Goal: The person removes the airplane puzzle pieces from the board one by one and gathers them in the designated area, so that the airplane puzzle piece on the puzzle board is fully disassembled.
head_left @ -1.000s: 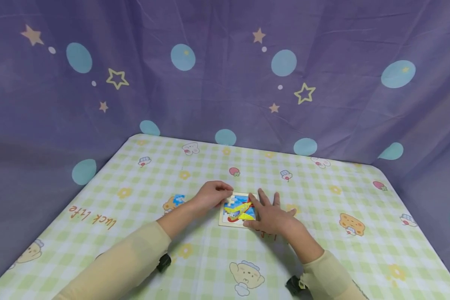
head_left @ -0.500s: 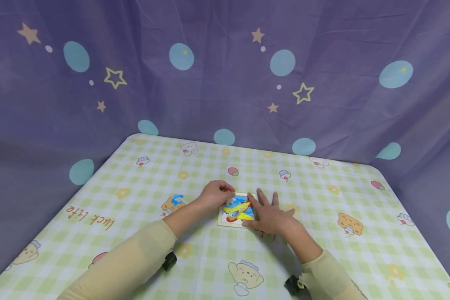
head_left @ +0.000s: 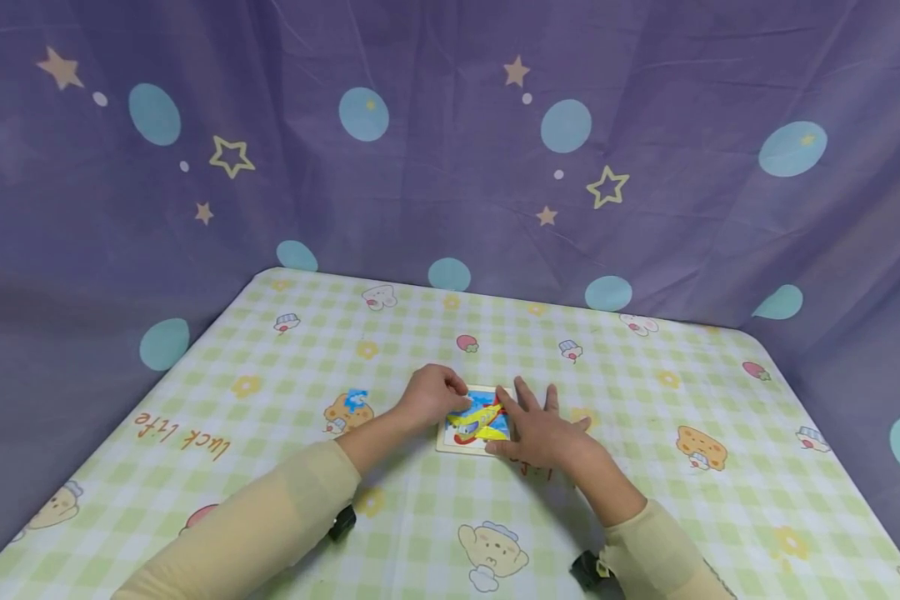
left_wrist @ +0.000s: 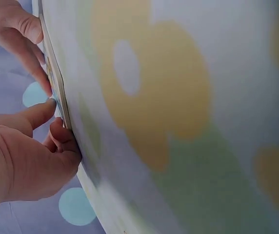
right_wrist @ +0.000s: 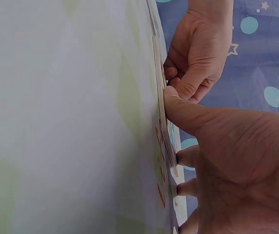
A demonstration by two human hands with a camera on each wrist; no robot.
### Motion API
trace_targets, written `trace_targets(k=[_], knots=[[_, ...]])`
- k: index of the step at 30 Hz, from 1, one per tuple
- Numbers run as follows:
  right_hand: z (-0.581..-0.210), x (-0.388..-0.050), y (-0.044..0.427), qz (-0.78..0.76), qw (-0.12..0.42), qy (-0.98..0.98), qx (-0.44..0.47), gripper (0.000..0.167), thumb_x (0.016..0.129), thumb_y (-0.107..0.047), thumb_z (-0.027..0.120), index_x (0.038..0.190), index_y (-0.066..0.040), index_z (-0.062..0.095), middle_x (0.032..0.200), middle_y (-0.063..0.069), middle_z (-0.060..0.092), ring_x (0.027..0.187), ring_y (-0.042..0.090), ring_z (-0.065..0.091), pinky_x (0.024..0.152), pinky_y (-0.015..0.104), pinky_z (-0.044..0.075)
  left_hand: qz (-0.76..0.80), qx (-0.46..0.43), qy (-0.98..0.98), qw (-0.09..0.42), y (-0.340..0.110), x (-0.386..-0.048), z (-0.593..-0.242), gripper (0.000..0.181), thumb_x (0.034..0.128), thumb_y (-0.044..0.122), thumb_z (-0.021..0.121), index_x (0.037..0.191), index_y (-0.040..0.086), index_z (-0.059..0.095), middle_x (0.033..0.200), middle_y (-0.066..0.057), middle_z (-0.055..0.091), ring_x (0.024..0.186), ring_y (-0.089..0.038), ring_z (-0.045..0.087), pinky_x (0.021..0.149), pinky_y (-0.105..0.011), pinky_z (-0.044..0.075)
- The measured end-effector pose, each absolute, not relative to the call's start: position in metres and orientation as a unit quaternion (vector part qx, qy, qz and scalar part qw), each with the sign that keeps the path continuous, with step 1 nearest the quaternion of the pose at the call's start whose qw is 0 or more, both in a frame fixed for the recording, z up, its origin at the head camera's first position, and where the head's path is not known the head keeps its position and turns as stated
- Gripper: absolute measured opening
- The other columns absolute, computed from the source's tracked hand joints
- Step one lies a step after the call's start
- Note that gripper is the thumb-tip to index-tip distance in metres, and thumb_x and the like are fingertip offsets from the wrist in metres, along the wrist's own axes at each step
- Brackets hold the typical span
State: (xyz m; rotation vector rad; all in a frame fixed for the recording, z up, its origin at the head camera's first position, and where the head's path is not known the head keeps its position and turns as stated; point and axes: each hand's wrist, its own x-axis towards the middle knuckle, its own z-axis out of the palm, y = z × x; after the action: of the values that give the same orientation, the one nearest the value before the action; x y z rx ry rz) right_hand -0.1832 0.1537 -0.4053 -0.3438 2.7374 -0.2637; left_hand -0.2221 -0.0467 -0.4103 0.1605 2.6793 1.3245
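Note:
A small square jigsaw puzzle [head_left: 476,423] with a yellow and red airplane on blue lies flat in a pale wooden frame [head_left: 461,451]. At its upper left corner my left hand [head_left: 429,395] holds a puzzle piece with thumb and curled fingers; the piece is mostly hidden. In the left wrist view the thumb tip touches the puzzle's surface. My right hand [head_left: 543,435] rests on the puzzle's right side with its fingers spread, and the right wrist view shows its thumb on the board edge [right_wrist: 159,83]. A loose blue jigsaw piece [head_left: 357,400] lies to the left.
Under everything is a table with a green and white checked cloth [head_left: 412,533] printed with cartoons. Behind and beside it hangs a purple curtain [head_left: 435,192] with stars and balloons. Dark wrist devices sit beneath both forearms.
My left hand has moved slightly right over the puzzle's upper left corner. A pale gap visible there earlier now shows blue or lies under the fingers. The right hand stays put.

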Motion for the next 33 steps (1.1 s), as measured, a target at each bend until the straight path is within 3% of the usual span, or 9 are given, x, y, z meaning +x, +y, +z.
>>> trace_targets(k=[33], knots=[[-0.4023, -0.1819, 0.1537, -0.093, 0.185, 0.97, -0.125, 0.09, 0.091, -0.065, 0.061, 0.163, -0.029, 0.019, 0.17, 0.007, 0.004, 0.148, 0.055, 0.0, 0.086, 0.092, 0.015, 0.424, 0.047, 0.901, 0.073, -0.041, -0.2203, -0.4098, 0.013, 0.0825, 0.006, 0.083, 0.082, 0.004, 0.07, 0.074, -0.003, 0.06, 0.069, -0.016, 0.055, 0.064, -0.026, 0.047]])
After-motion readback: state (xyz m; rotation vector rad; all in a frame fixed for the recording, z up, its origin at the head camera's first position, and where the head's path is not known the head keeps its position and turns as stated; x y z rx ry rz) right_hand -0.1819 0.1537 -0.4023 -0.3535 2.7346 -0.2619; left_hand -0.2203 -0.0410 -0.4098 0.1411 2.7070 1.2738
